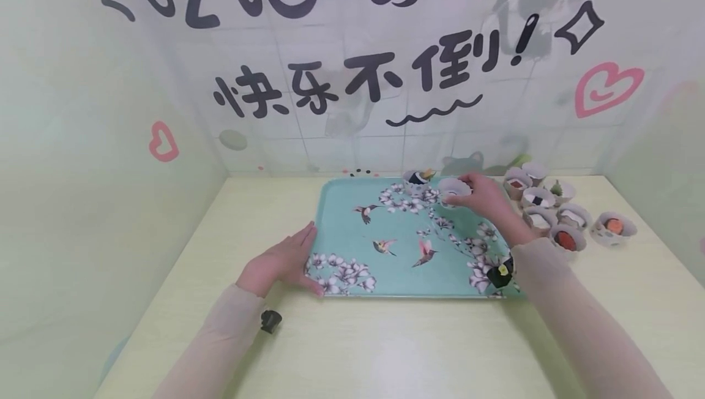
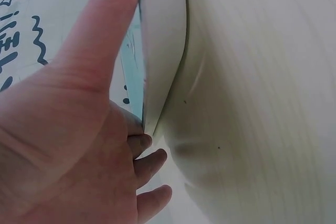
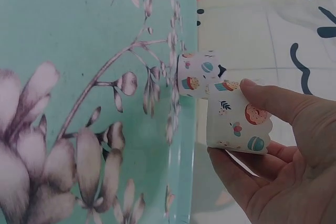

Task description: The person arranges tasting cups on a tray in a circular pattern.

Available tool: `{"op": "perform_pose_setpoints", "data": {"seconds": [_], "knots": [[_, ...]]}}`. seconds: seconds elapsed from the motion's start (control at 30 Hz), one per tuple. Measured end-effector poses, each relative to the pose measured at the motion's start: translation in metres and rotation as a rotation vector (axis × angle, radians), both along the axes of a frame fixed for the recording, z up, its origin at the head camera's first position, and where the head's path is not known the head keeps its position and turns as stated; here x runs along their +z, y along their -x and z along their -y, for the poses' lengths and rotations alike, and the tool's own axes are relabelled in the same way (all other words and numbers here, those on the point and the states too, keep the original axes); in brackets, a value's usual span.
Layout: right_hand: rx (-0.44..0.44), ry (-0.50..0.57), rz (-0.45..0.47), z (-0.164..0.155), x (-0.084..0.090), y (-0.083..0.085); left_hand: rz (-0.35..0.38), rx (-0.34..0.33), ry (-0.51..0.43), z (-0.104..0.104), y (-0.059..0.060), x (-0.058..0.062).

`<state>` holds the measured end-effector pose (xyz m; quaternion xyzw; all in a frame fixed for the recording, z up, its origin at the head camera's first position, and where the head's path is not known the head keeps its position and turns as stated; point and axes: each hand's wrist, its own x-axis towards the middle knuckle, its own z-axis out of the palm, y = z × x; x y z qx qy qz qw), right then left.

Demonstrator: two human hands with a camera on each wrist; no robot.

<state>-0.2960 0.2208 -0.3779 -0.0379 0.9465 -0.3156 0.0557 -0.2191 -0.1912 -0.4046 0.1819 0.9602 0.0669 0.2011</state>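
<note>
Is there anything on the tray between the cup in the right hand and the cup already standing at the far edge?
Nothing visible stands between them. The right hand holds a paper cup over the far part of the tray, close beside the standing cup. The tray surface near them is bare. The left hand only rests on the tray's near left edge.

We saw a pale yellow table point(image 1: 385, 350) | pale green side walls point(image 1: 82, 172) | white tiled back wall point(image 1: 352, 111) bearing black handwritten characters point(image 1: 352, 84) and pink hearts point(image 1: 606, 88) | soft, even light
</note>
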Motion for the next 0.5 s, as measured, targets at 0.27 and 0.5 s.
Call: {"op": "perform_pose_setpoints", "data": {"seconds": [0.27, 0.5], "knots": [[-0.007, 0.031, 0.042, 0.007, -0.012, 0.009, -0.009, -0.001, -0.003, 0.0, 0.0, 0.0], [-0.013, 0.057, 0.067, 0.012, -0.02, 0.016, 0.002, 0.0, 0.002, 0.0, 0.0, 0.0]]}}
